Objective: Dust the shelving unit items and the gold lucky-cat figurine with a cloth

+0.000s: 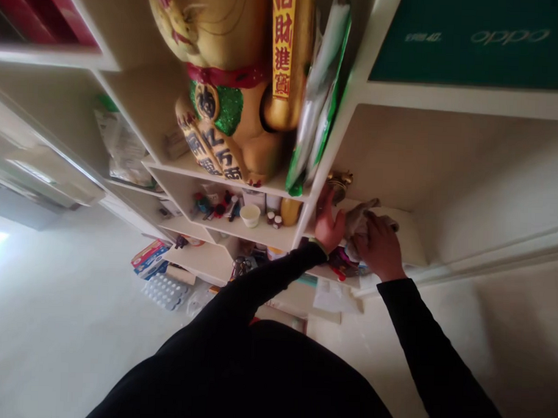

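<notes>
On a shelf of the white cabinet (420, 229), my right hand (382, 248) is closed over a crumpled greyish cloth (358, 219). Part of the cloth sticks out past the fingers. To its left, my left hand (328, 228) has its fingers stretched out and its thumb apart. Its fingertips are right by a small golden ornament (339, 182) at the back of the same shelf; whether they touch it I cannot tell.
A large golden lucky cat (227, 109) stands in the upper left compartment beside green-edged plastic packets (317, 106). Below it are a white cup (250, 216) and small bottles (274, 220). A green box (477, 42) is at upper right. Boxes (151, 258) lie low at left.
</notes>
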### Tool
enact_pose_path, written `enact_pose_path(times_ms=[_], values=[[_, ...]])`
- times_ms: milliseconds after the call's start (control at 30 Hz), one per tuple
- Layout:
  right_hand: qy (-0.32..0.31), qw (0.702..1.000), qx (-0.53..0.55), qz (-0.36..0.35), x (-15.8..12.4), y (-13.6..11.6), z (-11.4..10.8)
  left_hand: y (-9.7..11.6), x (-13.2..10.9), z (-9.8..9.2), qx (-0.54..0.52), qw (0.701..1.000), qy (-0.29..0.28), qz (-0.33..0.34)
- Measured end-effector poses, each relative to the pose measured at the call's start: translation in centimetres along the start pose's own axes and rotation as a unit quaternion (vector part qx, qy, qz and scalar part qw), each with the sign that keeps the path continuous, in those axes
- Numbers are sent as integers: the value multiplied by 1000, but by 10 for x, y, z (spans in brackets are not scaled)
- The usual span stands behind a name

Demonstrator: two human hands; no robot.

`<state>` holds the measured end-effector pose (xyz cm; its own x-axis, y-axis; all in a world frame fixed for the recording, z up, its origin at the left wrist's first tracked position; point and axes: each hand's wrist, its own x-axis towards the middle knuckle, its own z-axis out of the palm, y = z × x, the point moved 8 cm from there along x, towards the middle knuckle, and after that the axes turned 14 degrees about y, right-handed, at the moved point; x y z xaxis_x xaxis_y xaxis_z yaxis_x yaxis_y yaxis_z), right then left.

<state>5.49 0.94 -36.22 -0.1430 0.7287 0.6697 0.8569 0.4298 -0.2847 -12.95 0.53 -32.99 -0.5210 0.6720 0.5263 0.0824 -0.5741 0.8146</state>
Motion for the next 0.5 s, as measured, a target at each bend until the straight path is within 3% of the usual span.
enact_pose_path(times_ms=[133, 233, 333, 500], values=[[16, 1000, -25, 4, -9, -17, 4, 14, -38, -14, 38, 992, -113, 52], [-5, 1000, -17, -12, -19, -44, 13, 16, -81, -42, 64, 981, -175, 47], [-24, 999, 18, -28, -32, -76, 24, 20, -107, -74, 82, 979, -183, 30], [-25, 998, 63, -17, -43, -111, 34, 24, -109, -109, 86, 985, -153, -5]])
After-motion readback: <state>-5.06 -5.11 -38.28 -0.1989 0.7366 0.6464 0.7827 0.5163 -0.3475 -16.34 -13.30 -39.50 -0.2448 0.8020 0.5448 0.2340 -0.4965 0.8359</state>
